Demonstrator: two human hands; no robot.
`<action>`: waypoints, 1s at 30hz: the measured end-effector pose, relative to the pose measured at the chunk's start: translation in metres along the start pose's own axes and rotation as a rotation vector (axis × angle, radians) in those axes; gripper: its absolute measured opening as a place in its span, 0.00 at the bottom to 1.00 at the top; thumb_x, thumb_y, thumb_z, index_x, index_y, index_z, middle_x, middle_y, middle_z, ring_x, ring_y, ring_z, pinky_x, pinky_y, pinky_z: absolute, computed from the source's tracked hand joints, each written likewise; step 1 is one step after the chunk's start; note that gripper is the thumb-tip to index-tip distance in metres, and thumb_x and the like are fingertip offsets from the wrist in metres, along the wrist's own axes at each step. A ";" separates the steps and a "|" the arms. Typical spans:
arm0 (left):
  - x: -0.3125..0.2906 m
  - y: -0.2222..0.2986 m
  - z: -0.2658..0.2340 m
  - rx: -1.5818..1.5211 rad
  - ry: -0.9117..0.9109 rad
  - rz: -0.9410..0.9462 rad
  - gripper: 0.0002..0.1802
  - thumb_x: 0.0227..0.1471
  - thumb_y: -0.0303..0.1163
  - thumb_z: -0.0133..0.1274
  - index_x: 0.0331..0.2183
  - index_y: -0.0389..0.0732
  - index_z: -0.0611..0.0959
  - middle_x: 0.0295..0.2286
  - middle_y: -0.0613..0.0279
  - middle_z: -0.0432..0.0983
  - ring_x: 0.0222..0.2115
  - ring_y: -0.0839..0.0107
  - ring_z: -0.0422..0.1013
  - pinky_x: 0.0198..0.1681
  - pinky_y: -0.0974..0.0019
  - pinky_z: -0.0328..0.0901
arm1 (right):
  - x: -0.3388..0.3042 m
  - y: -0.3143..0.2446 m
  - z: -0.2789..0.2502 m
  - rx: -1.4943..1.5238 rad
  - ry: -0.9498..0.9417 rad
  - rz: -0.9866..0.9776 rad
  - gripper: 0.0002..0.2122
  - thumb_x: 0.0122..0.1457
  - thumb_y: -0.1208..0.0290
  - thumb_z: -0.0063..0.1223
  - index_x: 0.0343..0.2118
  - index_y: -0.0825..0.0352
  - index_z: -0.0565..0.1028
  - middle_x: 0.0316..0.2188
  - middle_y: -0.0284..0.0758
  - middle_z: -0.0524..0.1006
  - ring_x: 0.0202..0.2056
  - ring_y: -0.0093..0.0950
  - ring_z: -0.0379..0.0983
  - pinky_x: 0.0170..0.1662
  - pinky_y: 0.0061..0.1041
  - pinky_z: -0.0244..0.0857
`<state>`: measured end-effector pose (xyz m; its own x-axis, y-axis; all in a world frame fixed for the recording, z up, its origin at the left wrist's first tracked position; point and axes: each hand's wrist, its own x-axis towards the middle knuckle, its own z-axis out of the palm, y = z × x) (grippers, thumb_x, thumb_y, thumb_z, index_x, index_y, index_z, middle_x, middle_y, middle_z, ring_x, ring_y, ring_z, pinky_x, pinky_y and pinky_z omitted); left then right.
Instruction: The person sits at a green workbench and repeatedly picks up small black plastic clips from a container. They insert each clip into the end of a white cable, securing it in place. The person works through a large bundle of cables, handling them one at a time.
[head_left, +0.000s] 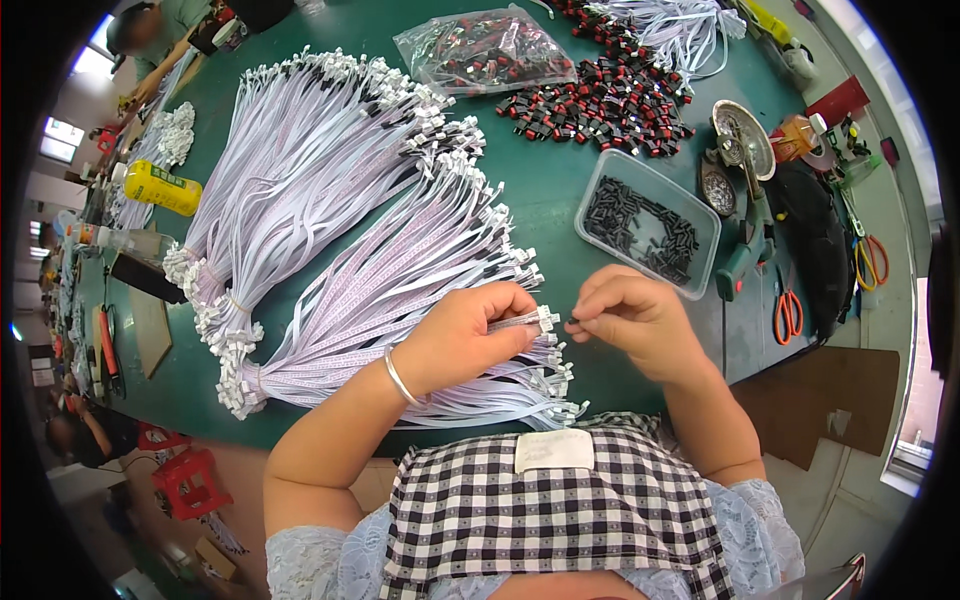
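My left hand (465, 335) is closed on a ribbon cable, whose white connector (547, 318) sticks out past the fingertips. Just right of it, my right hand (630, 318) pinches a small dark piece (573, 325), mostly hidden by the fingers. Finger and connector are a short gap apart. Under my left hand a bundle of white and pinkish ribbon cables (350, 310) fans out, its connectors toward me and to the right. Beyond my right hand stands a clear plastic box (592, 232) of short black tubes (640, 215).
Another cable bundle (290, 170) lies behind. Black-and-red connectors (600, 105) are heaped at the back, beside a filled clear bag (485, 50). Right are a metal bowl (750, 135), red scissors (788, 310) and a black bag (810, 235). A yellow bottle (162, 188) lies left; other people sit beyond.
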<state>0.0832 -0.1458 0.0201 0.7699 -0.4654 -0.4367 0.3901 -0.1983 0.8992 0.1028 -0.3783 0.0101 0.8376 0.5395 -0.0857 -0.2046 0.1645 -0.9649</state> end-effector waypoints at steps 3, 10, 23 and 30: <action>0.000 -0.004 0.002 -0.088 0.050 0.024 0.08 0.52 0.25 0.53 0.37 0.35 0.76 0.29 0.67 0.74 0.28 0.84 0.68 0.30 0.77 0.64 | 0.003 0.009 0.009 0.052 0.032 -0.007 0.05 0.53 0.87 0.50 0.32 0.75 0.76 0.35 0.35 0.71 0.34 0.24 0.75 0.38 0.19 0.71; 0.000 -0.018 0.004 -0.340 0.122 0.038 0.05 0.53 0.26 0.53 0.34 0.38 0.76 0.26 0.70 0.72 0.26 0.83 0.67 0.31 0.77 0.63 | 0.004 0.010 0.023 0.027 0.186 0.144 0.04 0.54 0.82 0.54 0.34 0.73 0.75 0.32 0.33 0.74 0.34 0.21 0.75 0.36 0.18 0.71; 0.002 -0.023 0.004 -0.398 0.118 0.060 0.05 0.53 0.28 0.53 0.34 0.39 0.76 0.27 0.70 0.72 0.28 0.82 0.68 0.34 0.77 0.64 | 0.008 0.012 0.029 -0.134 0.165 0.051 0.05 0.54 0.82 0.54 0.33 0.73 0.76 0.33 0.33 0.73 0.34 0.20 0.75 0.35 0.17 0.69; 0.002 -0.024 0.004 -0.387 0.114 0.063 0.05 0.53 0.28 0.53 0.34 0.39 0.76 0.27 0.70 0.72 0.28 0.83 0.67 0.34 0.77 0.64 | 0.009 0.015 0.029 -0.133 0.159 0.037 0.04 0.53 0.82 0.54 0.32 0.73 0.76 0.32 0.32 0.73 0.33 0.20 0.74 0.35 0.17 0.69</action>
<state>0.0733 -0.1452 -0.0025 0.8409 -0.3636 -0.4007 0.4847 0.1770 0.8566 0.0925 -0.3477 0.0023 0.9025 0.4039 -0.1494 -0.1768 0.0314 -0.9837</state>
